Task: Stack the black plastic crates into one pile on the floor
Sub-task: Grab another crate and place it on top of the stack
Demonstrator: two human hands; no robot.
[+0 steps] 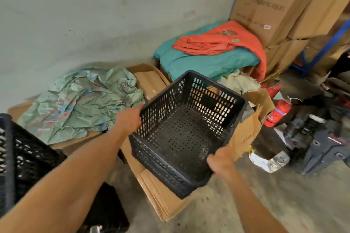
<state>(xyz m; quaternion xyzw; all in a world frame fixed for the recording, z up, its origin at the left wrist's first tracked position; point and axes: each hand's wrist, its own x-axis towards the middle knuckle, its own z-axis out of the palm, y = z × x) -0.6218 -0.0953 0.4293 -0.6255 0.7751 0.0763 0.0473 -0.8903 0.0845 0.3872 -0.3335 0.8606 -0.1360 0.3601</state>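
Black crate (186, 132) gripped between left hand (129, 119) and right hand (220, 159), above flattened cardboard (162, 193), beside crumpled cloth (85, 104).

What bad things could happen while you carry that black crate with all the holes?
The black perforated plastic crate is tilted and held only by its rims, left hand on one side, right hand at a corner, so it might slip. Flattened brown cardboard lies on the floor below and could trip a foot. The red fire extinguisher lies close by and could get knocked.
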